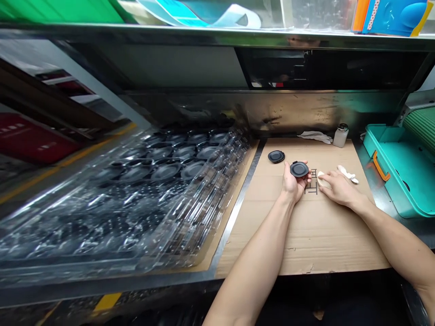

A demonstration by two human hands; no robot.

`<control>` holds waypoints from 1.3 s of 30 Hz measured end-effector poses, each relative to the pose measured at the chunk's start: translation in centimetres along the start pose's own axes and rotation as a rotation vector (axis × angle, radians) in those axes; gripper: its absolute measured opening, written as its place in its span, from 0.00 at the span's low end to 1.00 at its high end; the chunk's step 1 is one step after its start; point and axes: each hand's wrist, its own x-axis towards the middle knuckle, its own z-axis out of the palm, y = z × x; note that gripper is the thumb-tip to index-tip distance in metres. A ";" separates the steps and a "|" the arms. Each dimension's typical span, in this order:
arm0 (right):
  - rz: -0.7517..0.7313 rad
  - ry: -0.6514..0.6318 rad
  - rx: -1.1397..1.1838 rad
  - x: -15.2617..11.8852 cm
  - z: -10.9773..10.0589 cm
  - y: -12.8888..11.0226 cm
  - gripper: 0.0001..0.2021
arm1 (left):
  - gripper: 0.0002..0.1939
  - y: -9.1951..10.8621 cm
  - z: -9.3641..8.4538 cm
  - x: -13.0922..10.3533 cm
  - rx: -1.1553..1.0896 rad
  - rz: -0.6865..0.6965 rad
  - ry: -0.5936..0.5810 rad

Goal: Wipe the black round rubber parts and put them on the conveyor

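Note:
My left hand (292, 186), palm up, holds a round black plastic case (299, 169), which looks like a compact, with its flat face upward. To its right, my right hand (340, 189) pinches a small cream-white pad or folded cloth (324, 179) just above or on the cardboard; which of these I cannot tell. A crumpled white cloth (347, 174) lies just behind my right fingers. Another round black case (276, 156) rests on the cardboard sheet (322, 235), behind and left of my left hand.
On the left, stacked clear plastic trays (163, 194) hold several round black cases. A small bottle (340, 135) with a metal top and a white glove or cloth (316, 136) sit at the back. A teal bin (401, 181) with an orange handle stands right. A metal shelf (217, 36) crosses above.

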 end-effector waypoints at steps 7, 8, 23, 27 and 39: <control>-0.146 0.174 0.027 0.6 0.8 -1.3 0.19 | 0.28 -1.8 0.8 -0.2 0.033 -0.079 -0.041; -0.128 0.159 -0.026 0.7 0.7 -1.4 0.19 | 0.27 -1.9 0.8 -0.3 0.038 -0.099 -0.054; 0.148 0.039 -0.210 0.5 1.1 1.8 0.18 | 0.42 -1.4 1.7 -2.5 0.570 0.608 0.064; 0.145 0.051 -0.208 0.5 0.8 1.7 0.18 | 0.38 -1.1 2.6 -4.1 0.658 0.662 0.038; 0.136 0.036 -0.208 0.6 0.9 2.0 0.20 | 0.51 -1.2 1.9 -3.7 0.826 0.713 -0.080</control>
